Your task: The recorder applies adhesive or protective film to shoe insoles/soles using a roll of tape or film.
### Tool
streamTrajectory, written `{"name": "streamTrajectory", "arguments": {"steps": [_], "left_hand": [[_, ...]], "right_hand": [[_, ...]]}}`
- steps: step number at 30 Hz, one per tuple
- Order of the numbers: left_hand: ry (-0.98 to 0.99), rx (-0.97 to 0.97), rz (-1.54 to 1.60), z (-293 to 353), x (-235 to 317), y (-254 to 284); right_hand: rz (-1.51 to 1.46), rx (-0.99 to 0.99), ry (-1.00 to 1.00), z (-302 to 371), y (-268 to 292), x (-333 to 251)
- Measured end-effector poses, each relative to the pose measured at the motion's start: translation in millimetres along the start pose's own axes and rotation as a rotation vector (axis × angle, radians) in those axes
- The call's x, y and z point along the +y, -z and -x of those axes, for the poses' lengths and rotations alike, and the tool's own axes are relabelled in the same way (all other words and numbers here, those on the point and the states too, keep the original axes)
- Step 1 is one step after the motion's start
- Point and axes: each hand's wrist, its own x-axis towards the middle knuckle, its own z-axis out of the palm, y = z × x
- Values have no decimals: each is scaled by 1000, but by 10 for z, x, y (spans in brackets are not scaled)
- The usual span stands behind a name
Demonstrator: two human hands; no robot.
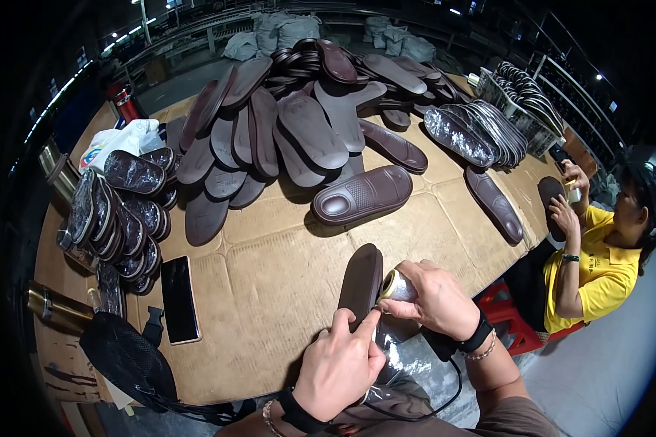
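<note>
Table (270, 284): covered in brown cardboard sheets, carrying everything below.

Heap of insoles (299, 109): dark brown, matte, overlapping loosely across the far half of the table.

Stack of wrapped insoles (116, 218): glossy clear film over each, standing on edge at the left side.

Moulded sole (362, 194): brown, textured heel cup, lying alone near the table centre.

Phone (179, 298): black, face up, near the front left edge.

Insole in work (360, 282): dark brown, smooth, long oval, at the near edge of the table, its lower end in crinkled clear film (390, 364).

Left hand (339, 368): grip pinched at the insole's lower edge, forefinger raised against it.

Right hand (437, 298): grip clenched around a small shiny tape roll (396, 287), touching the insole's right side.

Another person in a yellow shirt (598, 269) sits at the right.
</note>
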Motion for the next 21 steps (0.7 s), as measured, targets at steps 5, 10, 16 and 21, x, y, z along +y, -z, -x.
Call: {"name": "streamTrajectory", "arguments": {"steps": [5, 10, 16, 21], "left_hand": [[-16, 16, 22, 8, -45, -9], [-17, 11, 25, 15, -38, -5], [13, 8, 16, 23, -18, -7], [-2, 2, 5, 15, -29, -9]], "right_hand": [[-175, -74, 22, -32, 58, 67], [-242, 19, -127, -36, 35, 47], [-59, 205, -173, -50, -106, -14], [-12, 219, -199, -23, -86, -112]]}}
